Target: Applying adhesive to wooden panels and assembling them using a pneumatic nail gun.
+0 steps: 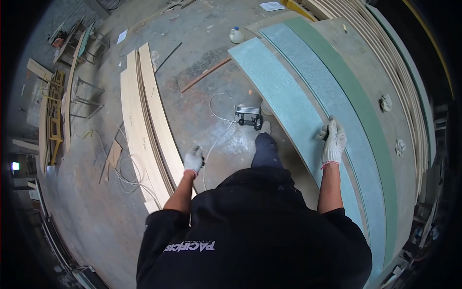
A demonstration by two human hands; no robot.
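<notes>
My right hand (pixel 333 138), in a white knitted glove with dark finger patches, hovers over or rests on the long blue-green boards; contact cannot be told. Its fingers are curled together, and whatever they hold is hidden. Below it lie a near blue-green board (pixel 284 84) and a second blue-green board (pixel 317 62), side by side with a narrow gap. My left hand (pixel 194 159), in a similar glove, is slightly blurred beside the stack of pale wooden boards (pixel 156 103); its fingers are mostly hidden. Between my hands, a nail gun (pixel 248 116) lies on the floor near my foot.
A pale air hose (pixel 214 139) runs across the floor from the nail gun. A brown strip (pixel 206 74) lies ahead, near a white jug (pixel 236 35). Long slats (pixel 385 53) are stacked at the far right. Metal stands (pixel 86 98) and a yellow frame (pixel 56 118) stand left.
</notes>
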